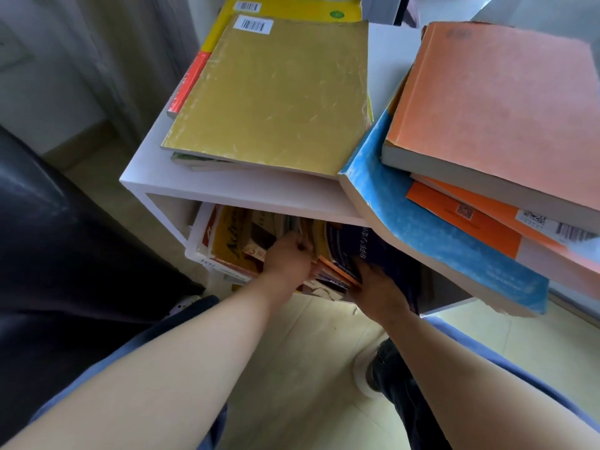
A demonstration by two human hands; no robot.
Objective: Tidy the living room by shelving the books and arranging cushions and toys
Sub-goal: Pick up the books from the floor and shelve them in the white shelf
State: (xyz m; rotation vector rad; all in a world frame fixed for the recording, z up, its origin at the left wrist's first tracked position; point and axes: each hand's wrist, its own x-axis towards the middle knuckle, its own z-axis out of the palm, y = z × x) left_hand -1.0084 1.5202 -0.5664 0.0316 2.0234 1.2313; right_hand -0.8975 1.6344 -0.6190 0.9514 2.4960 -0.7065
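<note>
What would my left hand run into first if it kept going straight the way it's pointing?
The books packed in the lower compartment of the white shelf. Your left hand curls its fingers in among them, so it would press straight into them. Anything behind is hidden.
</note>
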